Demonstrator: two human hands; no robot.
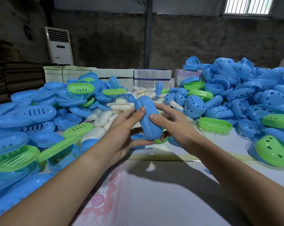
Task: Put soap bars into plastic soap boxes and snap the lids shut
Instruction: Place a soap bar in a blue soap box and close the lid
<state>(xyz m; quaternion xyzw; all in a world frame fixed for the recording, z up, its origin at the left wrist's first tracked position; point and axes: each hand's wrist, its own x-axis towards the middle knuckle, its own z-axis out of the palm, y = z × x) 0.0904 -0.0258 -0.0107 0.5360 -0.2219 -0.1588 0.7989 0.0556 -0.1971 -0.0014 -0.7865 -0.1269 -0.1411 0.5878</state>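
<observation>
Soap box (147,118): blue, closed, held on edge above the worktop (162,185).
Left hand (126,128): grip grasping box.
Right hand (172,124): grip grasping box.
Soap bars (103,118): heaped at 11 o'clock.

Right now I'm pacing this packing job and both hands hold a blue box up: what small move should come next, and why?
Probably a firm squeeze along the seam. The blue soap box is held edge-up between the left hand and right hand, its two halves already together with the joint line showing, thumbs pressing either side. Whether it has clicked shut cannot be seen.
</observation>
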